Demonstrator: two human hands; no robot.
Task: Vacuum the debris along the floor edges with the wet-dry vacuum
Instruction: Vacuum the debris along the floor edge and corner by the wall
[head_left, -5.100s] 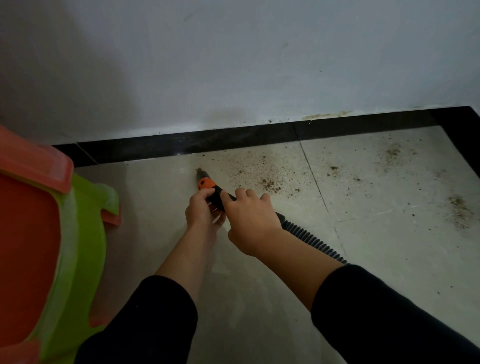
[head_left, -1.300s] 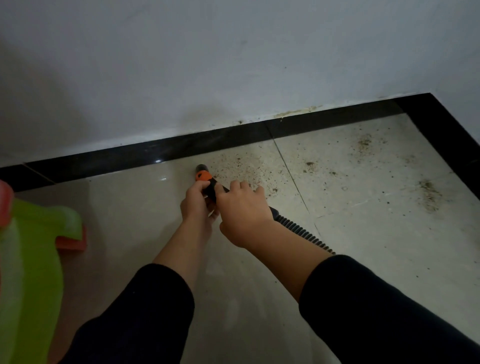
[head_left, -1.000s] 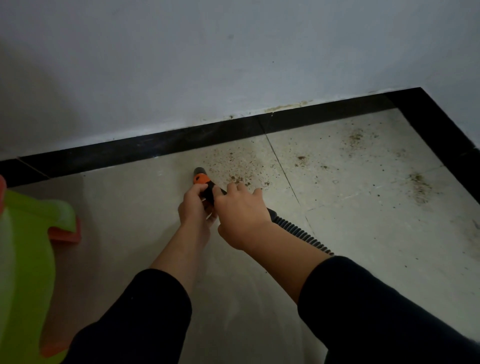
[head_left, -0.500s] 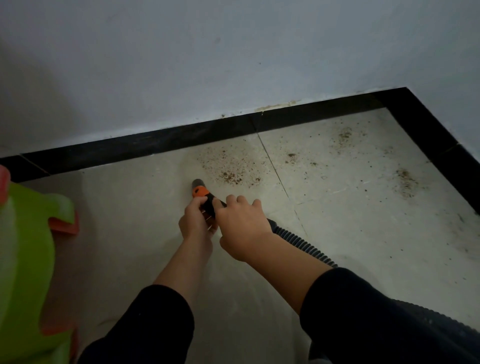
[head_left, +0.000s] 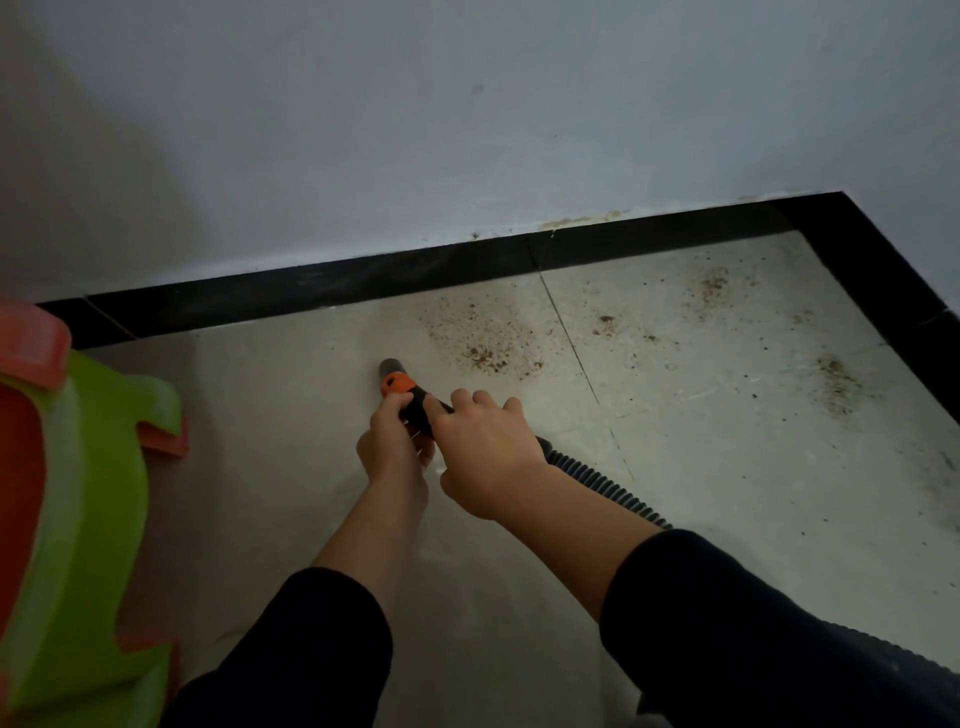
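- The left hand (head_left: 392, 441) curls around the nozzle (head_left: 393, 375) just behind its orange collar. The right hand (head_left: 485, 454) wraps the black grip directly behind it, so both hands are closed on the tool.
- The grey nozzle tip points toward 11 o'clock, low over the pale floor tile (head_left: 270, 426). Whether it touches the tile cannot be told.
- The nearest debris patch (head_left: 485, 348) lies at about 2 o'clock from the tip, near but not under it. In my judgement the next stroke should swing the mouth right across that patch.
- Keep the mouth low and nearly flat to the tile, and move slowly enough for the fine grains to lift.
- Work from the open tile toward the black baseboard (head_left: 311, 283) at 12 o'clock, then run along the joint where grit tends to lodge.
- More specks sit beyond the grout line (head_left: 576, 358), with a smaller patch (head_left: 714, 283) at 2 o'clock and another (head_left: 836, 382) at 3 o'clock near the corner. Overlapping passes heading right should reach them.
- The ribbed hose (head_left: 602, 486) trails to 4 o'clock under the right sleeve. Let the right hand feed slack so the hose does not drag across uncleaned grit.
- The green and orange stool (head_left: 78, 493) stands well apart at 9 o'clock and is not in the way.
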